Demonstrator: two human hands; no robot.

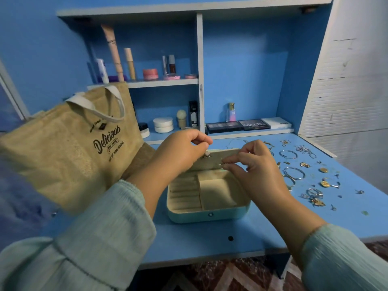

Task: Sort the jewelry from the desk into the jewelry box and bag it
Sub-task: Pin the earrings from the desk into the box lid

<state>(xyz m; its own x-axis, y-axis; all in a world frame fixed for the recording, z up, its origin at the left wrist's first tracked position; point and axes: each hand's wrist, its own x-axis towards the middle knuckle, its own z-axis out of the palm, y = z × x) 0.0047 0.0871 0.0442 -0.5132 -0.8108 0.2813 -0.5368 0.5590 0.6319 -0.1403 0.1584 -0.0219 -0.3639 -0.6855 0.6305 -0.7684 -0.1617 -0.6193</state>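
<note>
One open jewelry box (210,198) sat on the blue surface (210,240), one jute bag (69,148) at its left and scattered jewelry (304,175), too small and blurred to count, at its right. Both hands were at the raised lid (222,159): the left hand (180,152) and the right hand (256,171) each pinched a tiny, unclear piece against it.

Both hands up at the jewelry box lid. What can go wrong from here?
1. Both hands, left and right, pinch small pieces at the raised lid; one could slip and drop into the box.
2. The right sleeve hangs near the loose jewelry and may sweep it off the desk.
</note>
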